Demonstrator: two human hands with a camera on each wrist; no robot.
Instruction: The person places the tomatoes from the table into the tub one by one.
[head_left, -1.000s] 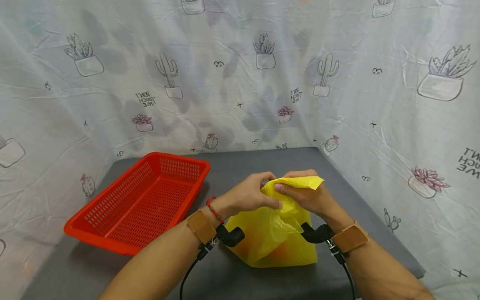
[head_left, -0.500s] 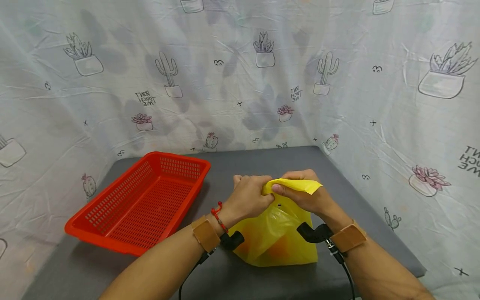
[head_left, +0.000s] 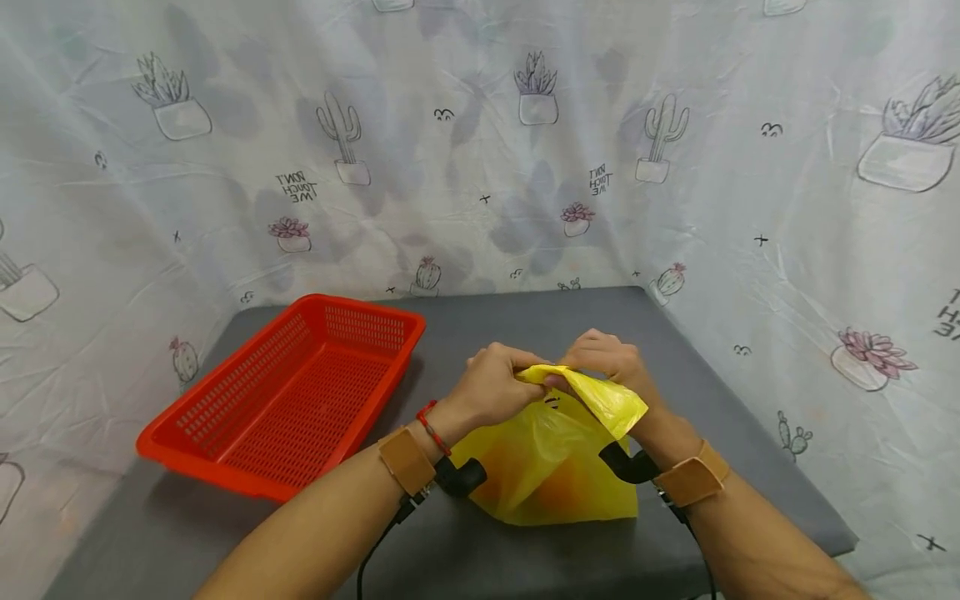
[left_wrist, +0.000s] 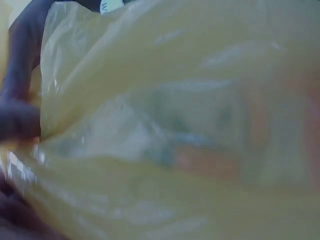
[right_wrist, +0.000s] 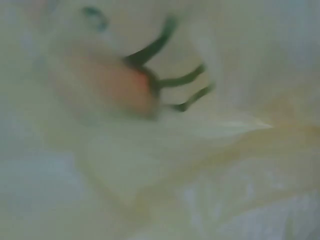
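A yellow plastic bag [head_left: 540, 467] stands on the grey table in the head view, with blurred orange-red shapes showing through its thin sides. At its gathered top, my left hand [head_left: 495, 385] pinches the plastic from the left. From the right, my right hand [head_left: 611, 362] grips the same top close by, and a loose yellow flap hangs over toward the right wrist. In the left wrist view the bag [left_wrist: 165, 125] fills most of the picture, with fingers at its gathered edge on the left. Only blurred plastic of the bag [right_wrist: 125, 160] shows in the right wrist view.
A red slotted plastic basket [head_left: 300, 408] with nothing in it sits left of the bag on the grey table [head_left: 480, 321]. A pale curtain [head_left: 465, 167] printed with potted cacti surrounds the table at the back and sides. Cables hang from both wrist cameras.
My left hand rolled over and back at the bag's top. My right hand turned, its fingers now over the top, and the loose flap swung from pointing right to hanging down. The view tilted slightly.
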